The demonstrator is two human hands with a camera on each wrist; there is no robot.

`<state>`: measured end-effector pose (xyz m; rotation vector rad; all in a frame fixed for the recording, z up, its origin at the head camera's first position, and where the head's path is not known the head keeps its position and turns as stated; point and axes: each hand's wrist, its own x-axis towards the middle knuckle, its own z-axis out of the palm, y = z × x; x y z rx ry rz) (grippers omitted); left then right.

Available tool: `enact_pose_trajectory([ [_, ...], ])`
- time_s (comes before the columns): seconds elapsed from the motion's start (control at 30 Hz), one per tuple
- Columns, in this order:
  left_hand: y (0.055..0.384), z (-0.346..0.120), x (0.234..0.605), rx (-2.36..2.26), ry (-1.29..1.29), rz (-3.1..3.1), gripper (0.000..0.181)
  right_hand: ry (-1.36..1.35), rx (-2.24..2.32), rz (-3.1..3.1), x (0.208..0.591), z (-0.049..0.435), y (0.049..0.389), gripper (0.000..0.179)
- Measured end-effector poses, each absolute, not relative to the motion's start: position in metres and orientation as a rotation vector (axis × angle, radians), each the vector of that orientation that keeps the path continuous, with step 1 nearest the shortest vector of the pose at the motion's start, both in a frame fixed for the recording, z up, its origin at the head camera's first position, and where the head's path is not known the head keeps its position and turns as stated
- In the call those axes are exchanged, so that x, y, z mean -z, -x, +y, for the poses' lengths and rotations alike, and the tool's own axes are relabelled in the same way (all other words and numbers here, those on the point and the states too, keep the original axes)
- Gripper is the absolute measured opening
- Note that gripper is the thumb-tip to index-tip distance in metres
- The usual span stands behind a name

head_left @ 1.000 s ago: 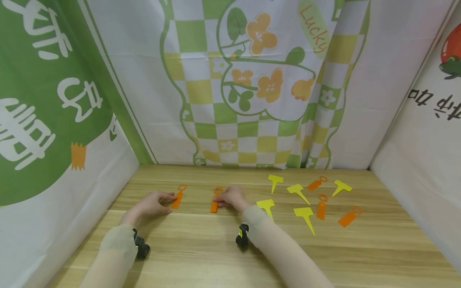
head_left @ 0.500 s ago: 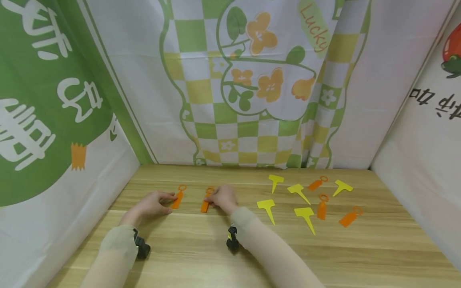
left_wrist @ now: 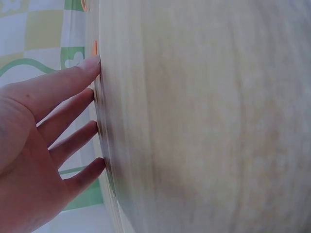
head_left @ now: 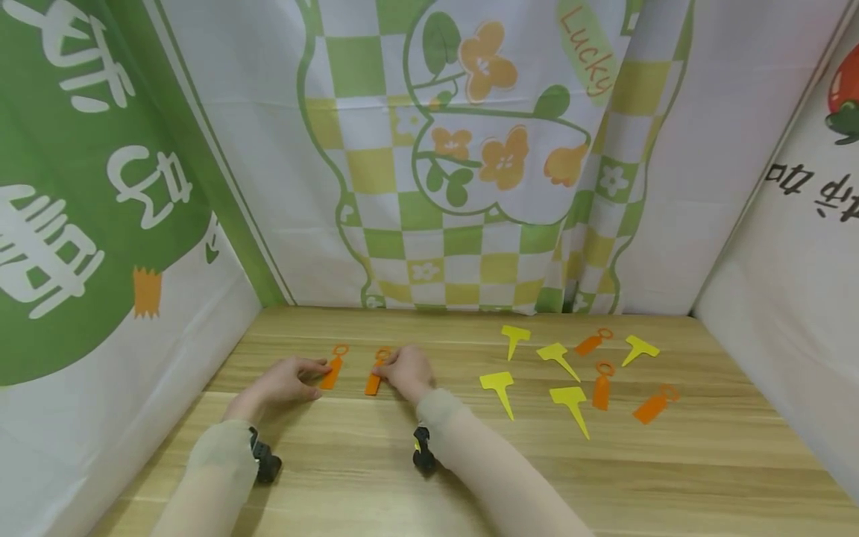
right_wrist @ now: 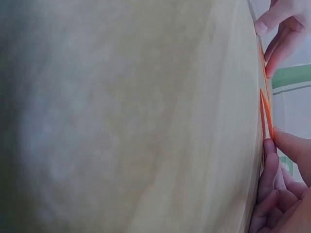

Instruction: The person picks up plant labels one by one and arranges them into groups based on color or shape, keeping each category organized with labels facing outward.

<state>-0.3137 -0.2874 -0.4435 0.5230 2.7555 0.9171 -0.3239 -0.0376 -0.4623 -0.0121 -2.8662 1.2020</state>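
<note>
My left hand (head_left: 282, 382) rests low on the tabletop with spread, fairly straight fingers. Its fingertips touch the edge of a flat orange ring-topped tag (head_left: 332, 373). In the left wrist view the fingers of this left hand (left_wrist: 43, 141) meet the wood, with only a sliver of orange beyond them. To the right, my right hand (head_left: 411, 371) pinches a second orange ring-topped tag (head_left: 372, 384) between thumb and finger. The right wrist view shows that pinched tag (right_wrist: 268, 115) edge-on, tilted up from the wood at the right hand (right_wrist: 286, 194).
Several yellow T-shaped plant labels (head_left: 569, 406) lie scattered at the right of the wooden table (head_left: 349, 477). Among them are three more orange ring tags (head_left: 600, 393). Patterned cloth (head_left: 443, 253) hangs behind the table's back edge, with printed cloth walls at both sides.
My right hand has moved left with its orange tag, closer to the tag by my left hand. The left hand has stayed where it was.
</note>
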Motion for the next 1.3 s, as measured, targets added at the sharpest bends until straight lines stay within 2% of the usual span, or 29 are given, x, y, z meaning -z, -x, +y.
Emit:
enact_pose_trajectory([
  [1.3,0.311,-0.288,0.443,-0.911,-0.518,2.756,0.048,0.134,-0.891,-2.887,0.464,-0.078,0.324,0.023],
])
